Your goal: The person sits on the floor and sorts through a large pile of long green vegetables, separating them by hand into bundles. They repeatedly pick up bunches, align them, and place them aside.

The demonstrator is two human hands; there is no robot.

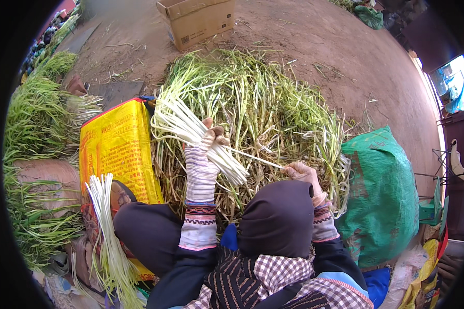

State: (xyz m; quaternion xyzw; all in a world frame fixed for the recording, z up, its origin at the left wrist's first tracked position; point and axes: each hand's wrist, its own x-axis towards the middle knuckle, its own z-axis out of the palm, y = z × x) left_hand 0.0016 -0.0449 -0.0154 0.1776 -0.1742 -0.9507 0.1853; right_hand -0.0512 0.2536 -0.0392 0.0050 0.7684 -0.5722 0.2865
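My left hand (213, 138), in a worn knit glove with a striped cuff, is closed around a bundle of pale stalks with green leaves (181, 121). Their white ends point down and right. In a thin glove, my right hand (302, 172) pinches the white end of a single stalk (260, 158) that reaches across to the bundle. Beneath both hands lies a large heap of green and dried stalks (251, 104). Another bundle of white stalks (104, 208) rests beside my shoe at the left.
A yellow printed sack (116, 143) lies left of the heap, with more leafy greens (38, 119) beyond. At the right stands a full green woven sack (382, 197). A cardboard box (201, 25) is on the dirt floor ahead.
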